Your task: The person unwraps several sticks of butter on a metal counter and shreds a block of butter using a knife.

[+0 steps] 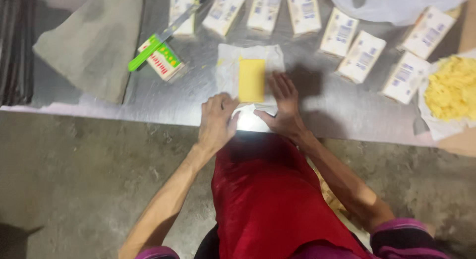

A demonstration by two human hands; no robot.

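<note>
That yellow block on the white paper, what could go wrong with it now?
The soft-looking yellow rectangular block lies bare on its opened white paper wrapper, close to the shiny metal table's edge. The left hand and right hand hold the wrapper's near side, so a tug might slide the block off onto the floor. Fingers could also dent or smear it. The green-handled knife rests loosely across a small printed box and might get knocked.

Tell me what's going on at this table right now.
A person stands at a metal table with a yellow butter block lying unwrapped on its open paper wrapper. The left hand and right hand rest at the wrapper's near edge. Wrapped packs and a green-handled knife lie beyond.
</note>
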